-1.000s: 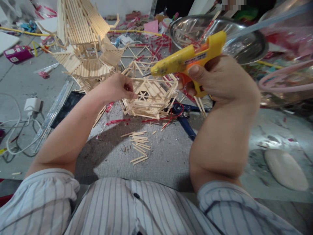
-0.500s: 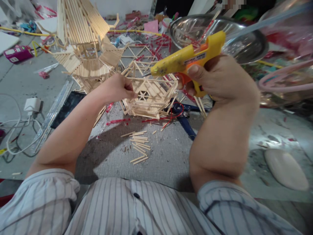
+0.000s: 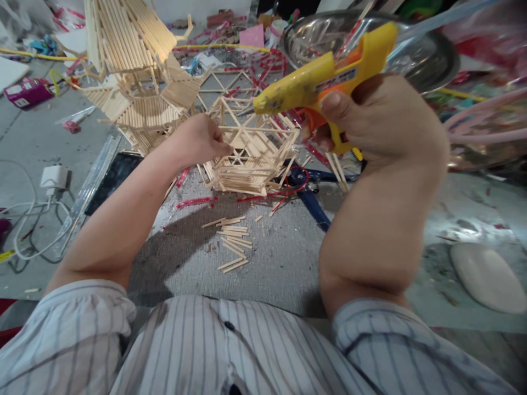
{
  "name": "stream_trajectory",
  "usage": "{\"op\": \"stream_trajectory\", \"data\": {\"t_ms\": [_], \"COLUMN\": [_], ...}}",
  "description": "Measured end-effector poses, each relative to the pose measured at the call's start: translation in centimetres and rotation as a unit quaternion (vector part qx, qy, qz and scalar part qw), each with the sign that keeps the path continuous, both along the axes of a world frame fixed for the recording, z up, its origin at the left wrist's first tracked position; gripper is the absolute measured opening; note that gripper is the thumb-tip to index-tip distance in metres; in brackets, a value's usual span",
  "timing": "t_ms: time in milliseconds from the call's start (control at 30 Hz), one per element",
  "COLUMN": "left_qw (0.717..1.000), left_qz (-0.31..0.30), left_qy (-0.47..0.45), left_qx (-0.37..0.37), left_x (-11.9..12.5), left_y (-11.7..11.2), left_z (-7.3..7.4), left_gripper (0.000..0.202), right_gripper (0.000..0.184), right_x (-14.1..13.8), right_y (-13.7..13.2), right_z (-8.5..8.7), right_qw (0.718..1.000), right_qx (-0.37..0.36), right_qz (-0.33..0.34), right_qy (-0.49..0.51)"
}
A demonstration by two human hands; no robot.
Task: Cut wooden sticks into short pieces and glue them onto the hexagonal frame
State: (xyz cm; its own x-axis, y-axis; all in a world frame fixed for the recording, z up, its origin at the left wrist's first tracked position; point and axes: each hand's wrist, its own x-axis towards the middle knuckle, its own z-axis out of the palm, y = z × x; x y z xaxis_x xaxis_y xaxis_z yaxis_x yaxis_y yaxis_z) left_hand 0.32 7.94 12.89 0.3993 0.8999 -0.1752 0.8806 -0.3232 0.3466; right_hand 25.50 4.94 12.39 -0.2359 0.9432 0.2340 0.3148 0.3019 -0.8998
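Observation:
My right hand [image 3: 366,118] is closed round a yellow hot glue gun [image 3: 304,85], its nozzle pointing left above an open frame of thin wooden sticks [image 3: 263,178]. My left hand [image 3: 201,137] reaches to the left side of that frame with thumb and fingers pinched together; whatever lies between the fingertips is hidden. Behind my left wrist rises a taller tower [image 3: 132,44] with tiered roofs, built from the same sticks. Short cut sticks [image 3: 234,241] lie loose on the grey table in front of the frame.
Blue-handled pliers [image 3: 310,203] lie right of the frame, under my right forearm. A metal bowl [image 3: 436,68] stands behind the glue gun. On the left are a dark phone [image 3: 113,181], a white charger [image 3: 55,178] with cables and a purple device [image 3: 28,93]. A white computer mouse [image 3: 488,277] sits at right.
The glue gun in my right hand has risen slightly and shifted a little right. My left hand stays pinched at the frame, and the whole view has moved slightly.

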Motion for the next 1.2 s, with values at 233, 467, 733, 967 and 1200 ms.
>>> {"op": "stream_trajectory", "data": {"t_ms": [233, 467, 733, 967, 1200], "left_qw": [1.000, 0.999, 0.999, 1.000, 0.992], "left_qz": [0.027, 0.032, 0.031, 0.019, -0.002], "left_qy": [0.010, 0.015, 0.009, -0.014, 0.024], "left_qx": [-0.002, -0.005, -0.010, 0.017, 0.120], "left_x": [0.5, 0.7, 0.7, -0.3, -2.2], "left_y": [-0.3, -0.4, -0.5, -0.9, -4.9], "left_z": [0.3, 0.3, 0.5, 0.9, 0.8], "left_gripper": [0.024, 0.020, 0.021, 0.029, 0.022], "right_gripper": [0.063, 0.063, 0.064, 0.063, 0.064], "right_x": [-0.2, -0.1, 0.2, 0.2, 0.1], "right_y": [-0.2, -0.3, 0.1, 0.1, -0.2], "right_z": [0.6, 0.6, 0.2, -0.1, 0.3], "right_qw": [1.000, 1.000, 1.000, 1.000, 1.000], "right_qx": [-0.012, -0.004, 0.001, 0.001, 0.009], "right_qz": [0.000, -0.003, -0.006, -0.004, -0.014], "right_qy": [0.017, 0.010, 0.005, 0.009, 0.010]}}
